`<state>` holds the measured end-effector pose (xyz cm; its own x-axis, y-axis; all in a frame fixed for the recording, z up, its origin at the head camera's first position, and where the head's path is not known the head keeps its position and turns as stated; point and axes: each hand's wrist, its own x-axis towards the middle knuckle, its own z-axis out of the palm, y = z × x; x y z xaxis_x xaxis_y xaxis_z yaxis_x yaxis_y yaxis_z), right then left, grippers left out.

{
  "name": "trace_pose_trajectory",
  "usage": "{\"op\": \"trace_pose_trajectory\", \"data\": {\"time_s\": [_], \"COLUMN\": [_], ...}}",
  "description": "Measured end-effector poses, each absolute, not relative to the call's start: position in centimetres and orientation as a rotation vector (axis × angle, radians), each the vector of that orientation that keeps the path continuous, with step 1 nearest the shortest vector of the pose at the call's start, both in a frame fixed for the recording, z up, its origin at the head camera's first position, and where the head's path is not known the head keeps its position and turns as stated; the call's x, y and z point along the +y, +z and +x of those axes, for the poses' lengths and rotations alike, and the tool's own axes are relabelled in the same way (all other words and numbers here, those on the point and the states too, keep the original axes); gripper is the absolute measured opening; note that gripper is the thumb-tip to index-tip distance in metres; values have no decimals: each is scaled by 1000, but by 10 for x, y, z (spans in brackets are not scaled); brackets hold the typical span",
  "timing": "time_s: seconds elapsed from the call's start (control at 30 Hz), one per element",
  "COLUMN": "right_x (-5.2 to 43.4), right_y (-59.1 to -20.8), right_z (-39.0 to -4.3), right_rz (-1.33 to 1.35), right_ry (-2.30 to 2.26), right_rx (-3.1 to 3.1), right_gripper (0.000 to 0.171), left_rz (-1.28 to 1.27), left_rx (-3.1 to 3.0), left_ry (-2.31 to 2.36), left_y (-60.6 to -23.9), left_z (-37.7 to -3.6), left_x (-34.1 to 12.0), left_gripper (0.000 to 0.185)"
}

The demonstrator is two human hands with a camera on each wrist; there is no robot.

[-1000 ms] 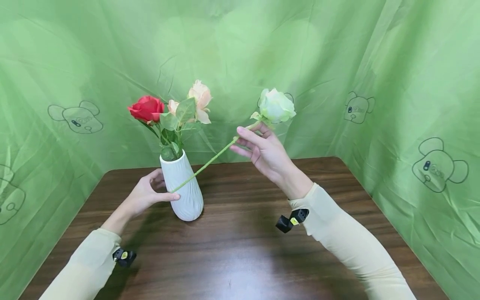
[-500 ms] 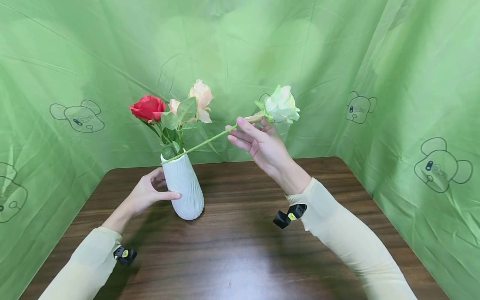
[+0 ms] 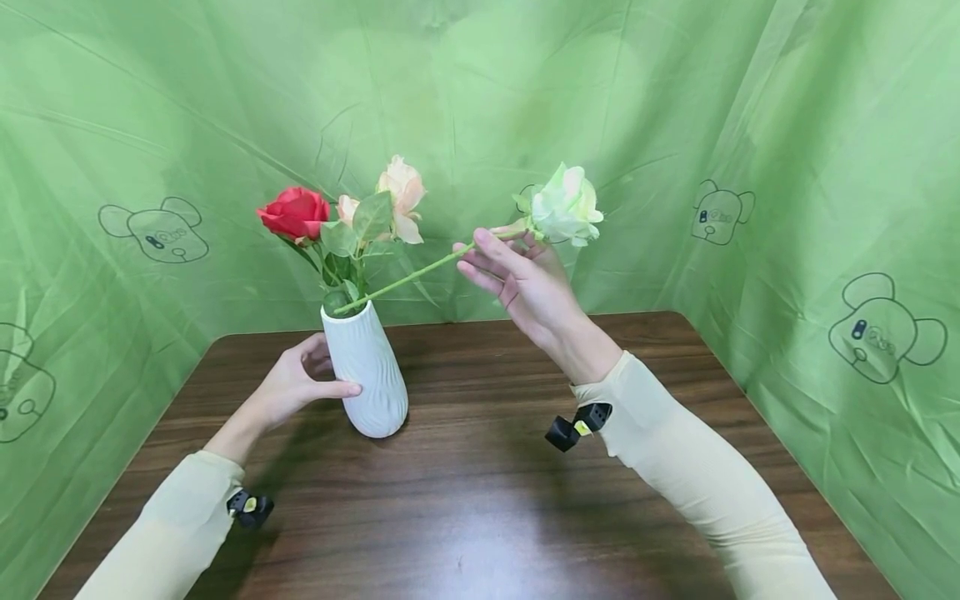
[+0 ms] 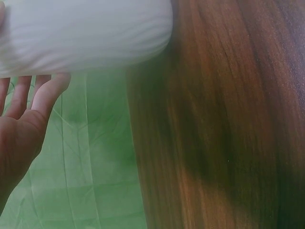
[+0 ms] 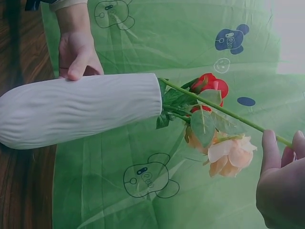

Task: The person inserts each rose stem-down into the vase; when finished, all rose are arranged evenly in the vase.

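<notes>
A white ribbed vase (image 3: pixel 367 371) stands on the dark wooden table (image 3: pixel 480 500), holding a red rose (image 3: pixel 294 212) and a peach rose (image 3: pixel 401 187). My left hand (image 3: pixel 300 387) holds the vase's left side, thumb on its front; the vase (image 4: pixel 81 33) and my fingers (image 4: pixel 28 95) show in the left wrist view. My right hand (image 3: pixel 517 283) pinches the stem of a white rose (image 3: pixel 566 204) just below the bloom. The stem's lower end lies at the vase's mouth (image 5: pixel 159 93). The right wrist view also shows the vase (image 5: pixel 76 109), both roses and my fingertips (image 5: pixel 269 152).
Green cloth printed with bear figures (image 3: pixel 153 233) hangs behind and on both sides of the table. Small black cameras (image 3: pixel 573 429) are strapped to both wrists. Bare wood lies in front of the vase and to its right.
My right hand has lifted the white rose; its stem tip rose from the vase's front up to the mouth. The left hand stayed on the vase.
</notes>
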<state>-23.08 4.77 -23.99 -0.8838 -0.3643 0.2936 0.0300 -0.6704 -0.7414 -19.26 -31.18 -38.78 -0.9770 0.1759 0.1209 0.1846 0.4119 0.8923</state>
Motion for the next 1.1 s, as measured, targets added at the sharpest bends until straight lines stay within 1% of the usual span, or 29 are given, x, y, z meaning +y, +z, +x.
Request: {"op": "trace_pose_trajectory", "data": {"time_s": [0.07,0.17,0.33,0.53,0.7,0.9,0.97,1.0,1.1], "right_x": [47,46,44,38,33,29,26,25,19], "right_y": [-241,-242,-242,-243,-245,-246,-246,-246,-247], "right_z": [-231,-231,-230,-231,-230,-228,-229,-230,-233], "right_rz": [-620,-600,-621,-657,-669,-708,-720,-724,-731], "right_ry": [-2603,-2593,-2575,-2541,-2517,-2526,-2542,-2553,-2589], "right_rx": [1166,1192,1225,1191,1177,1093,1055,1033,964], "right_gripper": [2,9,3,9,9,20,21,20,9], "left_rz": [-340,-342,-329,-322,-328,-313,-321,-322,-336], "left_rx": [-2636,-2637,-2631,-2634,-2648,-2646,-2644,-2640,-2627], "left_ry": [-1660,-1667,-1671,-1647,-1626,-1623,-1634,-1640,-1664], "left_y": [-388,-388,-388,-387,-386,-386,-386,-386,-386], "left_z": [-192,-192,-193,-193,-192,-191,-191,-191,-192], "left_x": [-312,-312,-312,-312,-312,-312,-312,-312,-311], "left_gripper": [78,78,78,77,78,78,78,78,77]}}
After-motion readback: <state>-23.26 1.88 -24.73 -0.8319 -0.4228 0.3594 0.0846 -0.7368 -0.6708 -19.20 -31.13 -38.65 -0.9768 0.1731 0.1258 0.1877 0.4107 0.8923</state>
